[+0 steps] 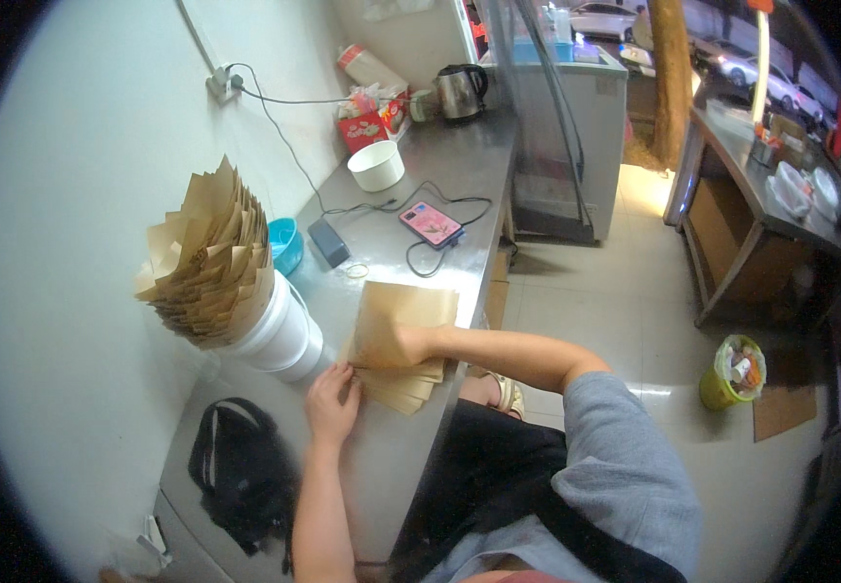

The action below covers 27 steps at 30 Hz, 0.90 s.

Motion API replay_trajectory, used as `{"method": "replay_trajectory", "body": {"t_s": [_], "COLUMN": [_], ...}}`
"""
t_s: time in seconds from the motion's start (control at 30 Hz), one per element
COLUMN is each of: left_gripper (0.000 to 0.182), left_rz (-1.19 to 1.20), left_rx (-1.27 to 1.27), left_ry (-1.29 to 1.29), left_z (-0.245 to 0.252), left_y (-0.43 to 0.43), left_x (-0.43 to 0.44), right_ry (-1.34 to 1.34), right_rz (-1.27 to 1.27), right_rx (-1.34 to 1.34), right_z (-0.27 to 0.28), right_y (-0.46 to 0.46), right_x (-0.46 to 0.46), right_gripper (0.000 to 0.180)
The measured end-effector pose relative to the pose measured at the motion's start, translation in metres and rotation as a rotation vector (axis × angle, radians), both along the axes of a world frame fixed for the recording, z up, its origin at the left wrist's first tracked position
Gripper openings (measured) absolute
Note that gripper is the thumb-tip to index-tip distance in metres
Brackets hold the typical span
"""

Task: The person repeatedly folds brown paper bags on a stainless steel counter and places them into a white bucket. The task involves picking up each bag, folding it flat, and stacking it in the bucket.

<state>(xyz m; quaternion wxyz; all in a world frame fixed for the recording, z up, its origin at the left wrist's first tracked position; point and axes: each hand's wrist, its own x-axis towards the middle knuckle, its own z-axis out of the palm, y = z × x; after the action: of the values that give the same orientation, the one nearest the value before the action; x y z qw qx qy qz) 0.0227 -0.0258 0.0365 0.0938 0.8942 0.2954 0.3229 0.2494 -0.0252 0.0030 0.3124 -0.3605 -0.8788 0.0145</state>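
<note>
On the stainless steel table lies a fanned stack of brown paper sheets (406,390), with a further brown paper piece (412,302) raised or lying over it. My left hand (333,402) rests at the left edge of the stack, its fingertips on the paper corner. My right hand (409,345) is at the upper piece, its fingers hidden by the paper, so its grip does not show. Left of the stack, a white plastic bucket (286,331) holds many nested brown paper cones (216,262).
Beyond the paper are a phone (431,223) with a cable, a dark power adapter (328,243), a teal basket (287,246), a white bowl (376,166) and an electric kettle (460,91). A black bag (238,466) lies near my left forearm. A lined bin (732,373) stands on the floor.
</note>
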Motion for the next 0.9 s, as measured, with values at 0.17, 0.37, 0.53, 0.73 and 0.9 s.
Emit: {"method": "replay_trajectory", "body": {"t_s": [0.17,0.37,0.53,0.73,0.9], "left_gripper": [0.045,0.047,0.046,0.051,0.056], "left_rz": [0.123,-0.027,-0.039,-0.092,-0.055], "left_rx": [-0.182,-0.107,-0.083,-0.072,-0.05], "left_ry": [-0.04,-0.051,0.067,0.139,0.318], "left_z": [0.004,0.001,0.0,0.003,0.009], "left_y": [-0.009,-0.007,-0.002,-0.002,-0.01], "left_x": [0.001,0.003,0.0,-0.004,-0.003], "right_ry": [-0.182,-0.335,-0.438,-0.346,-0.244], "right_rz": [-0.045,-0.087,-0.132,-0.114,-0.191], "right_rx": [-0.04,0.201,0.228,0.271,0.103], "right_z": [0.036,0.044,0.04,0.043,0.033], "right_y": [-0.028,-0.039,-0.045,-0.111,-0.159], "right_x": [-0.008,-0.031,-0.031,0.008,0.023], "right_gripper": [0.021,0.022,0.021,0.021,0.028]}}
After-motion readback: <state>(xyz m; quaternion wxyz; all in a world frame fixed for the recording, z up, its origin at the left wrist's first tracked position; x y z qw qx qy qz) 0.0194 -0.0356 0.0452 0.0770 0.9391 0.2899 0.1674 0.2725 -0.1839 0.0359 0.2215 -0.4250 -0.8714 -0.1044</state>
